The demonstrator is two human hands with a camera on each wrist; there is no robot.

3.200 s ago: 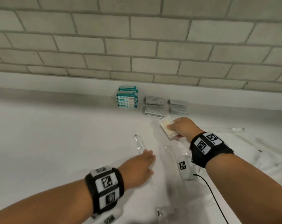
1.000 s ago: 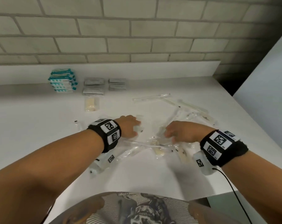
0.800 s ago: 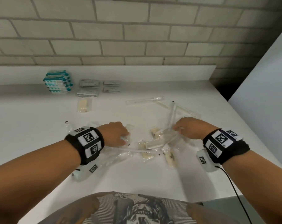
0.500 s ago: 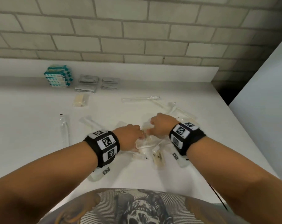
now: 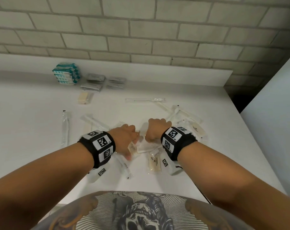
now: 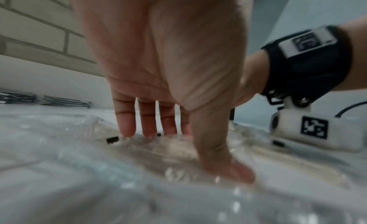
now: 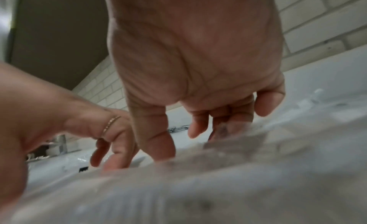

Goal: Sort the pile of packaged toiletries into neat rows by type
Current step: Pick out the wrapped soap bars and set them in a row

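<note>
While both hands meet over the loose pile of clear-wrapped toiletries (image 5: 146, 146) at the near middle of the white desk (image 5: 24, 113), the left hand (image 5: 124, 140) stands with fingers (image 6: 127, 125) straight and pointing down, their tips and the thumb pressing on the crinkled clear wrappers; it grips nothing that shows. Just beside it, the right hand (image 5: 155, 130) has its fingers (image 7: 198, 127) curled downward onto the same wrappers, and whether they pinch a packet cannot be told from the blurred right wrist view. Between and under the two hands lies a white comb in a clear sleeve (image 5: 147, 146), and just nearer the person a cream soap bar in a clear packet (image 5: 154, 163). Farther right sits another cream packet (image 5: 198, 130) among long clear sleeves (image 5: 187, 115). One long clear-wrapped stick (image 5: 65, 128) lies apart at the left, another (image 5: 144, 100) farther back. Against the back edge, well apart from the pile, stand a stack of teal-and-white boxes (image 5: 67, 73), two groups of flat grey sachets (image 5: 94, 82) (image 5: 116, 83), and one cream soap packet (image 5: 85, 97) in front of them.
</note>
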